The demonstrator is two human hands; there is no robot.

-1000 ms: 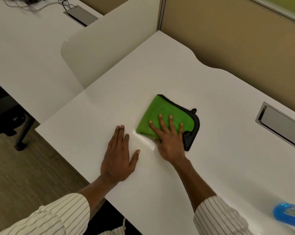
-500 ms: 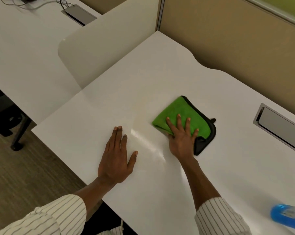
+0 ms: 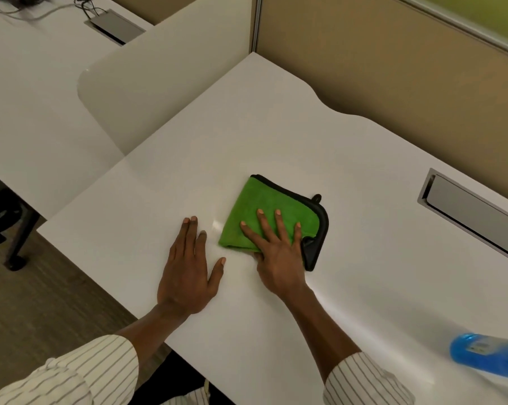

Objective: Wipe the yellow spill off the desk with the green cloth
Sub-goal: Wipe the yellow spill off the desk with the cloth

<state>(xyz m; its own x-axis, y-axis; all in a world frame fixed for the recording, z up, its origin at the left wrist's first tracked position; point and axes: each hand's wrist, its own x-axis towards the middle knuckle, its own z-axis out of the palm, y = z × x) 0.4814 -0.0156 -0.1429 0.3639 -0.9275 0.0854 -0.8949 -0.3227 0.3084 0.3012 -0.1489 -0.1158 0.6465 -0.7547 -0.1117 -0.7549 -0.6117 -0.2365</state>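
Note:
A folded green cloth (image 3: 264, 210) with a black edge lies flat on the white desk (image 3: 276, 127). My right hand (image 3: 279, 252) presses down on the cloth's near half with fingers spread. My left hand (image 3: 188, 273) rests flat on the desk just left of the cloth, palm down and holding nothing. A small wet shine (image 3: 217, 225) shows on the desk between my two hands. I can make out no yellow spill on the surface.
A blue bottle (image 3: 486, 358) lies at the desk's near right. A grey cable hatch (image 3: 469, 211) is set into the desk at the right. Tan partition walls stand behind. A second white desk with cables sits at the left, past a white divider.
My right hand slid the cloth to the right, then back left toward my left hand. My left hand stayed flat in place.

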